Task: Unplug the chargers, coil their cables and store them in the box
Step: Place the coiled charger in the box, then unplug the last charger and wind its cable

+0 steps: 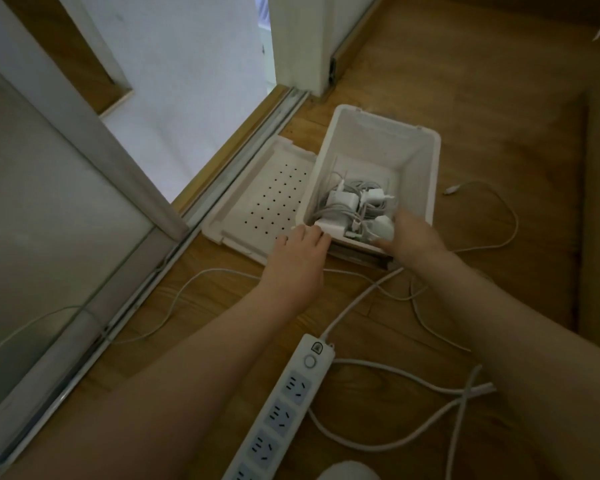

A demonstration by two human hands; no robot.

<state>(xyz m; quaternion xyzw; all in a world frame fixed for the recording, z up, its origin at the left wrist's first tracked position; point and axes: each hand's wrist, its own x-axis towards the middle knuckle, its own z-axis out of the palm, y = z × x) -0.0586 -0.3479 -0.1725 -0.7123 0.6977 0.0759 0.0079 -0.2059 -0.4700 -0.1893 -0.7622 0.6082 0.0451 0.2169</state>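
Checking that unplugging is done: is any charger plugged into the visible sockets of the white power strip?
No: every visible socket of the white power strip is empty; white chargers lie in the white plastic box.

Matt plastic box (426,157), seemingly wood floor (499,116)

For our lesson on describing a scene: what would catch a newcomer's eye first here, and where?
The white box at the centre, holding a tangle of chargers and cables, draws the eye. The right hand reaches in, gripping a white charger, while the left hand rests on its near rim. A power strip with its visible sockets empty lies on the floor below.
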